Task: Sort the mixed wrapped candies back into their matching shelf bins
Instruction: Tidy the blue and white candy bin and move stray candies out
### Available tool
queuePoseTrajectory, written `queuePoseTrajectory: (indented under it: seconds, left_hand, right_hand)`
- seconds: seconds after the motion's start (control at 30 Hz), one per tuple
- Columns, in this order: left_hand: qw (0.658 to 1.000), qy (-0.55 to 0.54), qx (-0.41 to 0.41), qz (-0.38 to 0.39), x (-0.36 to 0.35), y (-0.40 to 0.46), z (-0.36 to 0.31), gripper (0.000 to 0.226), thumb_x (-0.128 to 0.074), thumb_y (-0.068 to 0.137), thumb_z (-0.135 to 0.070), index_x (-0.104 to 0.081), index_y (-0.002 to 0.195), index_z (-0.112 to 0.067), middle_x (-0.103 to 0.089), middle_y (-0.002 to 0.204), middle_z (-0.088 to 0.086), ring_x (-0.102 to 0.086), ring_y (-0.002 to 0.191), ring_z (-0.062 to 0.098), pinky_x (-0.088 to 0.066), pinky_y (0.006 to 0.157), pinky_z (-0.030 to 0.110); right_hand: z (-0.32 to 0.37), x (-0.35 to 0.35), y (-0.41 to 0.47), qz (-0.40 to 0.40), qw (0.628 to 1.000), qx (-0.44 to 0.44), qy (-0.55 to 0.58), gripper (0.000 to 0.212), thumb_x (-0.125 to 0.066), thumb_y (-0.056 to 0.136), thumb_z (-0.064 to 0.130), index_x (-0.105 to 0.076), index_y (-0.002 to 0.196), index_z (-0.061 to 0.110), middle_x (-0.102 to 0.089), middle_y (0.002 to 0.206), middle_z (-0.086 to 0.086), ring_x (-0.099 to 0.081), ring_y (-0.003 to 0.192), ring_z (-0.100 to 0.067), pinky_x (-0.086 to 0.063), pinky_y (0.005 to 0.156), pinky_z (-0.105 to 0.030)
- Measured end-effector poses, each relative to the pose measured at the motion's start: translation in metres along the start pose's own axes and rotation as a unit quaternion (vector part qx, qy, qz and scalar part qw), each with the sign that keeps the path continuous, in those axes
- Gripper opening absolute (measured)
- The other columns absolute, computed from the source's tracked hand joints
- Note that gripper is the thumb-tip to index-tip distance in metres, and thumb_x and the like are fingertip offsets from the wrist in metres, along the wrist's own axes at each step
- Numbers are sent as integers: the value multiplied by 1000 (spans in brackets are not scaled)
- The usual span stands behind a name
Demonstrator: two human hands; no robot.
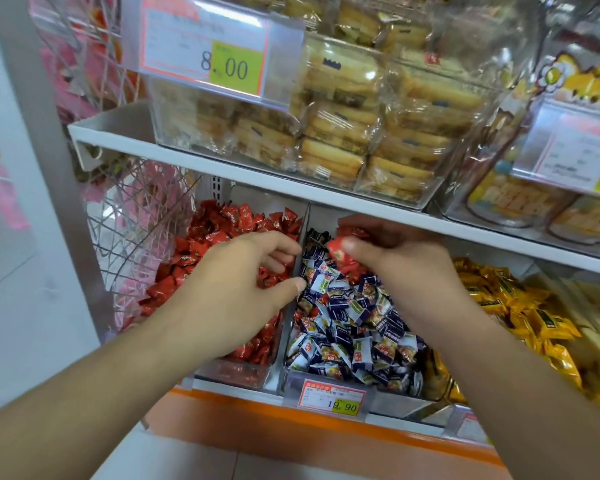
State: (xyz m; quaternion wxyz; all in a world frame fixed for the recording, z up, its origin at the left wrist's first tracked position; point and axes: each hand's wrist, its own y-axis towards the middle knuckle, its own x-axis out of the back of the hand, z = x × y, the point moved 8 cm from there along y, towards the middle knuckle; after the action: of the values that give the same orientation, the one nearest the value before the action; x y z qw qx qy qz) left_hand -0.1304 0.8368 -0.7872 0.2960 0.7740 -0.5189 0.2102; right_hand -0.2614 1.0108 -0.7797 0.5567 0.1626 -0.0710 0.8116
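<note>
On the lower shelf, a clear bin of red wrapped candies (222, 223) stands left of a bin of navy-and-white wrapped candies (354, 327); a clear divider (297, 268) separates them. A few red candies lie mixed among the navy ones near the back. My right hand (392, 258) hovers over the back of the navy bin and grips red wrapped candies (340, 252) between thumb and fingers. My left hand (246, 282) hangs over the red bin with fingers loosely curled toward the divider; whether it holds a candy is hidden.
A bin of yellow-wrapped snacks (520, 306) sits to the right. The shelf above (222, 164) carries clear tubs of packaged biscuits (361, 133) and overhangs the bins closely. A wire rack (132, 230) stands at left. A price tag (331, 396) hangs on the navy bin's front.
</note>
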Motion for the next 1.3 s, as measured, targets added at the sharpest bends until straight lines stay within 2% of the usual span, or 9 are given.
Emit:
queuePoseTrajectory:
  seconds: [0.13,0.27,0.37,0.6,0.77,0.93,1.1,1.2,1.3]
  left_hand:
    - [983,-174,54,8,1,-1,5,40,-85,83,-33,-67,119,-32,-73,96,-11,-72,89,4,-60,87,31]
    - [985,-141,83,-48,27,1,29,19,-86,82,-32,-73,95,-33,-75,81,-6,-75,81,12,-60,84,44]
    - [990,4,105,-99,56,-2,45,22,-84,83,-33,-70,100,-36,-71,83,-13,-67,81,-2,-54,81,22]
    - [983,144,77,-83,63,-4,31,55,-67,95,-28,-52,147,-34,-59,144,-7,-55,132,21,-39,107,26]
    - [989,143,-26,25,17,-1,8,59,-60,100,-38,-39,155,-38,-38,158,-21,-35,144,1,-11,109,5]
    - [980,145,-63,118,-26,-2,2,69,-49,102,-52,-16,162,-42,-11,166,-27,-9,151,-8,-2,115,9]
    - [981,150,-59,106,-28,4,2,70,-51,100,-56,-18,160,-43,-16,166,-26,-17,152,-3,-12,117,13]
    - [981,152,-68,98,-28,3,1,67,-50,100,-56,-23,160,-43,-19,165,-27,-19,151,-5,-10,115,9]
    - [981,154,-71,96,-29,4,2,67,-50,99,-57,-24,159,-44,-20,165,-28,-19,150,-6,-10,116,10]
  right_hand:
    - [25,-46,-25,90,987,38,125,23,-78,86,-1,-80,102,16,-80,100,-3,-76,99,-21,-59,96,-44]
    - [29,-57,-26,67,993,49,80,21,-79,89,5,-81,103,22,-80,99,4,-76,96,-14,-60,94,-40]
    - [37,-61,-24,43,995,90,-12,23,-80,90,19,-80,107,35,-77,106,16,-71,105,-5,-55,102,-35]
    - [36,-84,-17,143,969,128,-155,49,-65,99,40,-50,144,51,-55,143,28,-51,131,3,-46,108,-30]
    - [6,-10,2,31,939,97,-329,42,-60,102,21,-54,139,40,-65,133,14,-67,99,-3,-52,76,-16]
    - [-34,-3,-5,111,897,71,-422,27,-59,103,34,-67,129,38,-76,105,3,-59,45,-3,-49,45,-17]
    - [-35,-3,-2,138,898,70,-412,21,-60,103,31,-79,96,24,-75,81,10,-65,57,-8,-54,53,-22]
    - [-22,5,10,93,908,81,-400,18,-60,103,30,-76,111,32,-68,102,21,-59,67,5,-40,61,-1]
    - [-14,6,29,63,906,86,-409,31,-62,102,24,-65,132,29,-68,129,3,-65,108,-15,-44,87,-17]
